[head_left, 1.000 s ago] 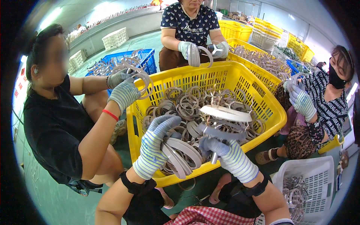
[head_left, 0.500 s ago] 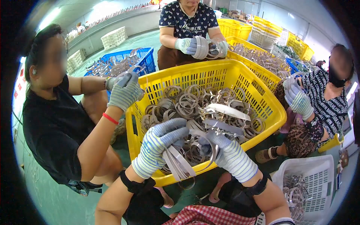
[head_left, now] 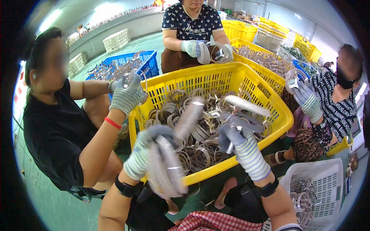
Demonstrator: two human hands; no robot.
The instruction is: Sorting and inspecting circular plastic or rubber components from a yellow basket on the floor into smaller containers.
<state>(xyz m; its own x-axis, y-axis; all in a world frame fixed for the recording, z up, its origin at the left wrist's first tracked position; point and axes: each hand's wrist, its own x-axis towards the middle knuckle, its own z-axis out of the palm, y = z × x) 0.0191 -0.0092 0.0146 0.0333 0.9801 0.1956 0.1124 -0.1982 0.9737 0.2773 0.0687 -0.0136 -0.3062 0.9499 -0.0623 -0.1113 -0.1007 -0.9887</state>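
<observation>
A bundle of flat, silvery metal bands (head_left: pixel 163 169) hangs from my left hand (head_left: pixel 148 148), blurred by motion at the near left rim of a yellow crate (head_left: pixel 266 148). My fingers are closed round the bands. Over the crate's near right part, my right hand (head_left: pixel 246 150) is closed with a short shiny piece of metal band (head_left: pixel 230 148) showing below the fingertips. Both hands wear grey gloves with striped cuffs. Many curved bands (head_left: pixel 202 154) lie loose in the crate beneath, and a blurred pale strip (head_left: pixel 246 106) rests over them.
Co-workers sit at the left, far side and right, their gloved hands (head_left: pixel 129 94) holding bands near the crate. A blue crate (head_left: pixel 154 63) and another yellow crate (head_left: pixel 275 86) stand beyond. At the lower right is a white crate (head_left: pixel 333 169) with more bands.
My hands have moved apart: the left swung left with its bundle, the right shifted slightly right. The far co-worker's bundle is lower, and the right co-worker's band now shows higher.
</observation>
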